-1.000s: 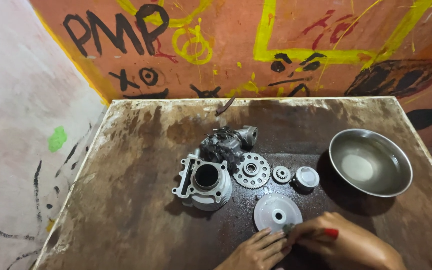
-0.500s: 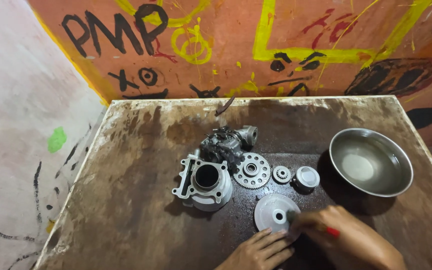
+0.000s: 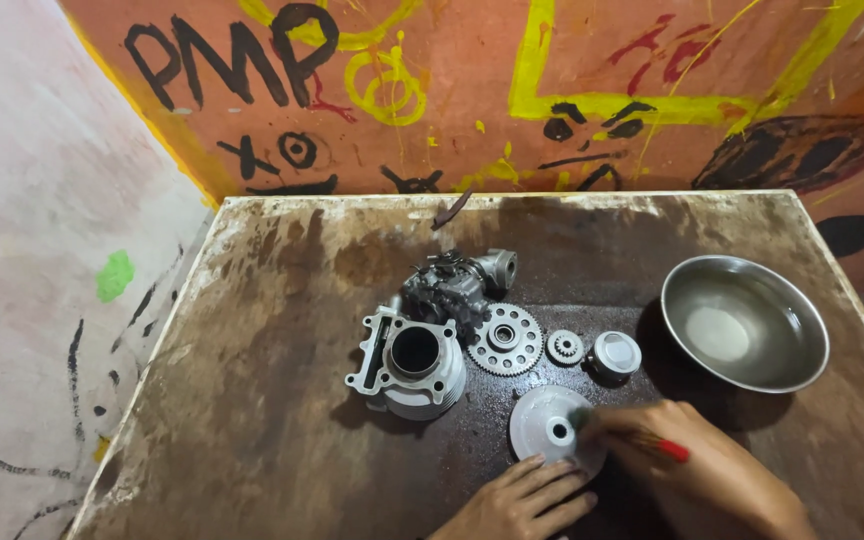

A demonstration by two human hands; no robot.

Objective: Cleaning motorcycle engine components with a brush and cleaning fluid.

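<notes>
A pale round disc (image 3: 549, 425) with a centre hole lies on the stained table (image 3: 252, 400) near its front edge. My left hand (image 3: 517, 500) rests flat beside the disc's near rim, fingertips touching it. My right hand (image 3: 697, 465) grips a brush with a red handle (image 3: 667, 447), its tip on the disc's right side. Just beyond lie an engine cylinder (image 3: 412, 362), a large toothed gear (image 3: 505, 339), a small gear (image 3: 565, 347), a piston (image 3: 615, 355) and a cylinder head (image 3: 457, 280).
A steel bowl (image 3: 744, 322) holding some liquid stands at the right of the table. A thin dark strip (image 3: 451, 210) lies near the back edge. Painted walls close off the back and left sides.
My right hand has carried the brush left and forward, from beside the disc onto its right side. My left hand stays by the disc's near rim.
</notes>
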